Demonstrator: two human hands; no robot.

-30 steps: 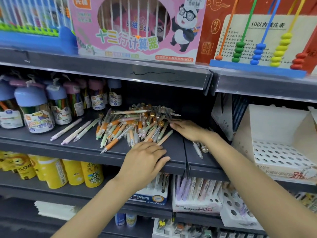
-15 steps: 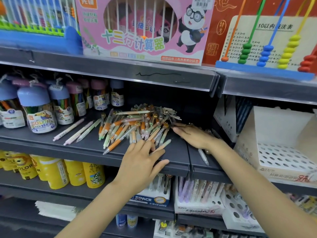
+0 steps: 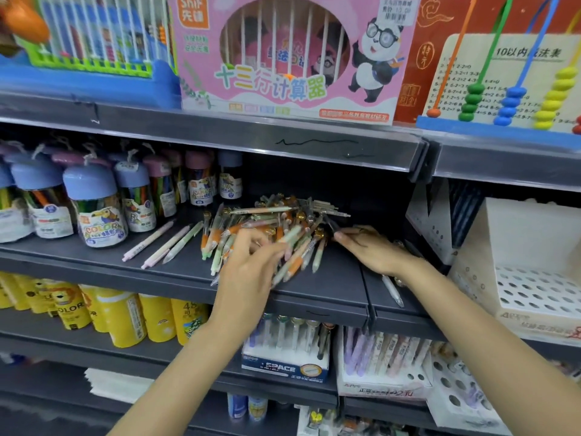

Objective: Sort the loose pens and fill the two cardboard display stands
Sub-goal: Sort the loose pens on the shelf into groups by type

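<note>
A heap of loose pens (image 3: 276,228), orange, green and cream, lies on the dark middle shelf (image 3: 314,297). My left hand (image 3: 248,272) rests on the heap's front, fingers spread over the pens; a pale green pen beside the thumb is blurred. My right hand (image 3: 374,250) lies flat on the shelf, fingertips touching the heap's right edge. Three pale pens (image 3: 163,243) lie apart to the left. One white pen (image 3: 393,289) lies under my right wrist. A white cardboard display stand (image 3: 534,291) with punched holes stands at the right, a second stand (image 3: 434,221) behind it.
Jars of coloured pencils (image 3: 94,209) crowd the shelf's left. Abacus toy boxes (image 3: 295,58) fill the shelf above. Below are yellow tubes (image 3: 125,313), a SPACE pen box (image 3: 283,366) and other filled pen stands (image 3: 386,357).
My left hand slid up from the shelf's front edge onto the pen heap. My right hand stayed by the heap's right side. The camera moved closer.
</note>
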